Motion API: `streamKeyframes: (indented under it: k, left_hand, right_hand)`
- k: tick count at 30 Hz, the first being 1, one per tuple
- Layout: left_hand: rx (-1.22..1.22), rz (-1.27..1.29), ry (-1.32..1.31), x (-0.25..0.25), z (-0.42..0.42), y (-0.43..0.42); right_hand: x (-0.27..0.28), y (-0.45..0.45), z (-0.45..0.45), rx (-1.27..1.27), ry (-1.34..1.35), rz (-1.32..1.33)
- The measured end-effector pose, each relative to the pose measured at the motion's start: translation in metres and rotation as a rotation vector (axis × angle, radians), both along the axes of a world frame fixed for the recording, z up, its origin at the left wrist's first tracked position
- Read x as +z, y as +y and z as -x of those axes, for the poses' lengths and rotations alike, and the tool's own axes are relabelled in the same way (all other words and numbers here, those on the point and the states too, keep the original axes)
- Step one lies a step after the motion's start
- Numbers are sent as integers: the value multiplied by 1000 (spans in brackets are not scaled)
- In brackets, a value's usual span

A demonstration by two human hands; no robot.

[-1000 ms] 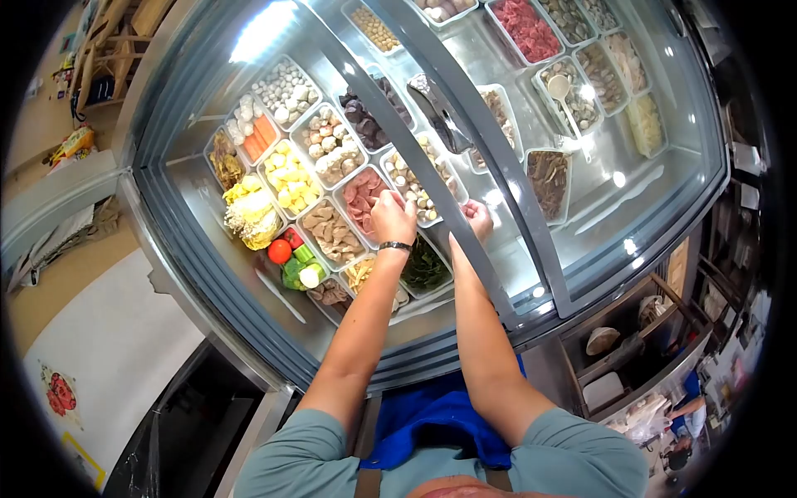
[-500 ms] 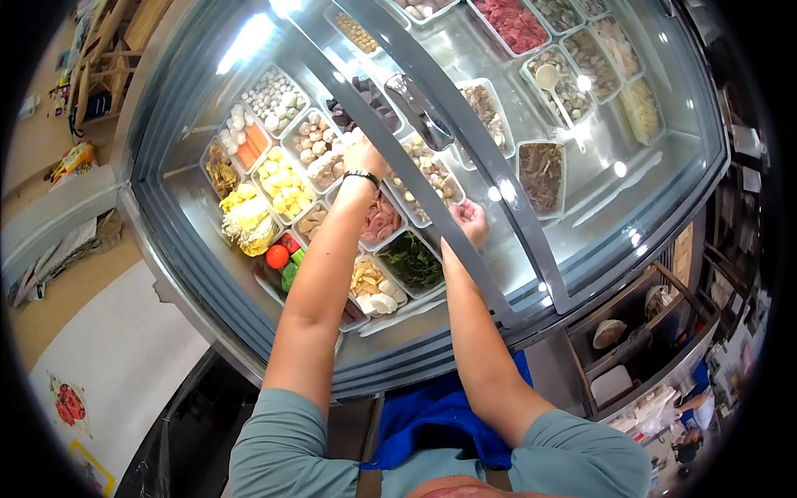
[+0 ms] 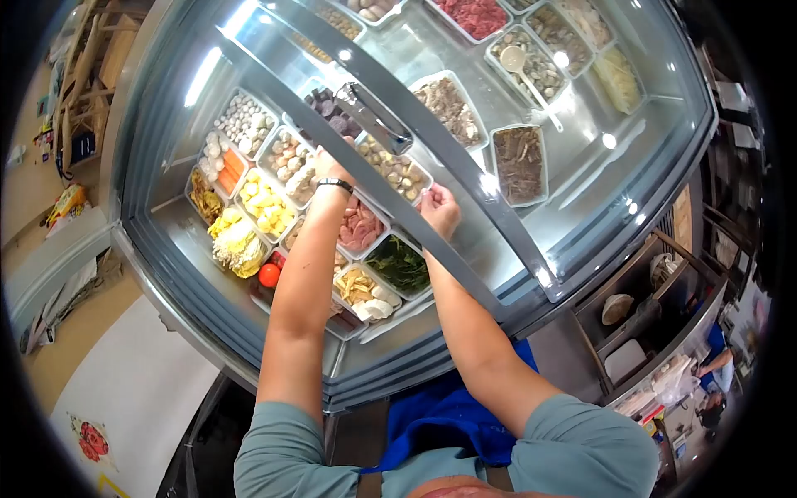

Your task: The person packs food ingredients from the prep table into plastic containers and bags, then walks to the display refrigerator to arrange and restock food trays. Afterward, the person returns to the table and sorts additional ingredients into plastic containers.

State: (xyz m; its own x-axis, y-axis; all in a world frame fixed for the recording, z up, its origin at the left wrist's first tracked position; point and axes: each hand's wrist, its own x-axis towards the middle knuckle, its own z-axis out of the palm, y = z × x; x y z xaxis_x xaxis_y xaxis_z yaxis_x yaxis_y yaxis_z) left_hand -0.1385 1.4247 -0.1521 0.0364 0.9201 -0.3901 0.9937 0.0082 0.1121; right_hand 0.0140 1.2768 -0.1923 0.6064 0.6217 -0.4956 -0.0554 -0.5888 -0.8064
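My left hand [image 3: 336, 163], with a dark bracelet at the wrist, is at the near-left corner of a tray of halved mushrooms [image 3: 388, 168]. The frame bar partly covers its fingers. My right hand [image 3: 440, 209] has its fingers closed on the right corner of that same tray. Left of my left hand is a tray of round mushrooms [image 3: 289, 164], and beyond it a tray of dark cubes [image 3: 332, 114]. Pink sliced meat [image 3: 360, 226] and dark green leaves [image 3: 398, 266] lie in trays below the mushroom tray.
Grey frame bars [image 3: 490, 187] with a black handle [image 3: 372, 116] cross above the trays. Shredded brown food [image 3: 520, 163], a white spoon [image 3: 513, 60] on a shellfish tray and red meat [image 3: 473, 15] are to the right and back. A tomato [image 3: 269, 275] is at the left.
My left hand has moved left and up from the pink meat to the mushroom tray's other side. My right hand has shifted slightly left and up. The whole view has shifted too.
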Motion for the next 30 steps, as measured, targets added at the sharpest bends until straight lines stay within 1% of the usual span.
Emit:
streamKeyframes:
  k: [1,3,4,5,7,8,9,10,11,12,13,14,15,16,17,18,20,21,23,24,25,27,28,29,30]
  left_hand:
    - [-8,-38,-15,-2,0,-1]
    - [-84,-30,45,-7,0,0]
    - [-73,-45,54,-10,-3,0]
    - [41,-54,32,-23,-8,-2]
    - [7,-384,-60,25,-47,-11]
    - [99,-523,-498,7,-53,-17]
    - [-202,-501,-381,19,-68,-20]
    - [-265,-447,-423,16,-83,-21]
    - [-327,-391,-469,13,-98,-23]
    - [-525,-350,-278,19,-110,-23]
    - [-538,-377,-308,0,-113,-27]
    - [-479,-335,-345,-20,-114,-34]
    - [-419,-295,-377,-28,-116,-38]
    - [-497,-378,-225,-15,-121,-38]
    - [-505,-383,-230,-27,-121,-37]
    - [-203,-259,-526,-52,-114,-39]
    - [-260,-453,-136,0,-131,-38]
    - [-271,-455,-132,2,-143,-38]
    - [-201,-719,-453,5,-166,-36]
    - [-173,-563,-545,9,-184,-45]
    - [-181,-562,-545,9,-198,-52]
    - [326,156,-843,-5,-219,-67]
    - [426,200,-963,-12,-225,-74]
    - [416,208,-966,-18,-227,-81]
    - [373,176,-906,-21,-226,-89]
  right_hand:
    - [1,-3,0,-7,-9,-4]
    - [5,-6,3,-107,177,23]
    - [3,-11,6,-89,112,57]
    - [40,-5,2,12,-7,161]
    - [47,-23,11,-16,6,138]
    - [60,-31,14,54,-36,164]
    - [76,-39,16,123,-80,192]
    - [87,-54,21,216,-103,175]
    - [105,-65,16,341,-59,183]
    - [123,-76,11,465,-14,184]
    - [147,-79,1,623,101,202]
    - [158,-94,-8,731,143,167]
    - [168,-106,-19,843,186,128]
    - [185,-112,-33,883,289,115]
    - [207,-115,-49,921,399,100]
    - [224,-119,-65,912,399,97]
    - [253,-128,-93,975,409,26]
    - [264,-132,-105,966,412,19]
    - [281,-142,-127,924,395,-24]
    - [287,-148,-137,916,397,-28]
    - [292,-153,-145,891,396,-22]
    - [297,-164,-159,860,394,-14]
    - [298,-169,-165,824,392,13]
    - [299,-175,-171,786,388,39]
    - [296,-185,-176,760,368,64]
